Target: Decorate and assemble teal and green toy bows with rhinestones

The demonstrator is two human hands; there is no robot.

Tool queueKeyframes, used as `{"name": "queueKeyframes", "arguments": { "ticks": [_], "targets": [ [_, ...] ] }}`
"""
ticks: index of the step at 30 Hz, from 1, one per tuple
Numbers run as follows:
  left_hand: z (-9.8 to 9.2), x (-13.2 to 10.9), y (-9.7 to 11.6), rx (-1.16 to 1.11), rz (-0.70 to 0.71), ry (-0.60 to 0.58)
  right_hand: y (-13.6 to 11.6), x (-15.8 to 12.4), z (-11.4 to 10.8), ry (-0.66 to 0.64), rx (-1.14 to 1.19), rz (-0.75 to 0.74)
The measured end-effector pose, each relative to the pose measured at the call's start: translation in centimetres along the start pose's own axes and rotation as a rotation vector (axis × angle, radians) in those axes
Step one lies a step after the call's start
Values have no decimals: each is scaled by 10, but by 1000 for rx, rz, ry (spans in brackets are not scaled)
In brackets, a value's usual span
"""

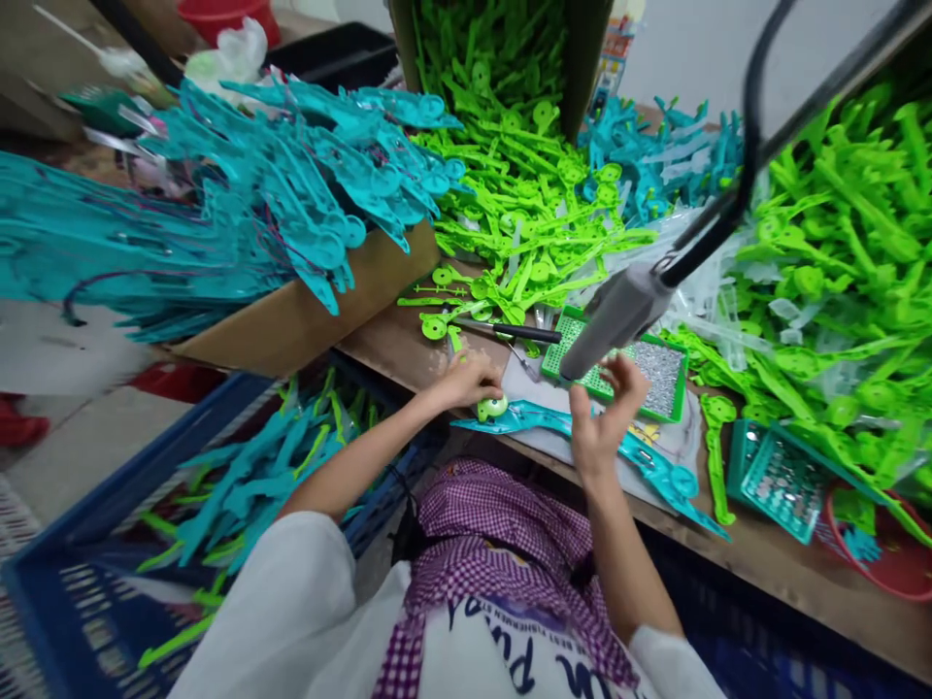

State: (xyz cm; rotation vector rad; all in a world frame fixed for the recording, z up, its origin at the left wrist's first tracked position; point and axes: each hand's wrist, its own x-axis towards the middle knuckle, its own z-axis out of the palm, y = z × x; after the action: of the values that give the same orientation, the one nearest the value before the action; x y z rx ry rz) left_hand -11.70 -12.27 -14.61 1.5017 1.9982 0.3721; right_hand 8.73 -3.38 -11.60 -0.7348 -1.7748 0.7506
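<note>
A long translucent blue plastic part point(535, 417) lies across the table's front edge, over a pale sheet. At its left end sits a small green plastic piece with a round head point(493, 406). My left hand point(467, 380) has its fingers bent down onto that green piece, closed at it; the fingertips are partly hidden. My right hand point(608, 422) is raised above the middle of the blue part, thumb and fingers apart with nothing between them. Just above it hangs a grey power screwdriver point(618, 316), its tip close to my thumb.
A green tray point(677, 379) of small metal pieces lies behind my right hand, near a black-handled tool point(528, 333). Green parts point(524, 184) pile up behind. Blue parts fill a cardboard box point(313, 325) at left. A blue crate point(94, 515) stands below. A teal tray point(782, 481) sits right.
</note>
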Motion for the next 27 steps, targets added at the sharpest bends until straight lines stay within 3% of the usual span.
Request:
{"name": "queueKeyframes", "arguments": {
  "ticks": [1,3,6,10,13,16,18,21,24,27],
  "targets": [
    [3,-5,0,-14,1,42,4,-18,-6,-77,-80,-49],
    [7,-12,-1,-24,13,97,9,-53,-9,-436,-196,-153],
    [2,-14,-8,2,11,117,13,-87,11,-764,-324,-185],
    [-11,-8,-25,52,-26,106,8,-92,52,-829,-374,-150],
    [-15,-10,-34,69,-37,120,2,-85,59,-835,-324,-174],
    [-10,-24,-32,102,-16,223,7,-75,21,-753,-216,-160],
    [-3,-37,-19,140,-14,351,23,-64,-27,-592,-213,-31],
    [12,-49,15,137,32,461,63,-40,-103,-324,-445,262],
    [34,-34,58,63,135,399,100,-20,-147,-262,-696,458],
    [57,1,98,78,130,277,117,-11,-151,-255,-808,540]
  ]
}}
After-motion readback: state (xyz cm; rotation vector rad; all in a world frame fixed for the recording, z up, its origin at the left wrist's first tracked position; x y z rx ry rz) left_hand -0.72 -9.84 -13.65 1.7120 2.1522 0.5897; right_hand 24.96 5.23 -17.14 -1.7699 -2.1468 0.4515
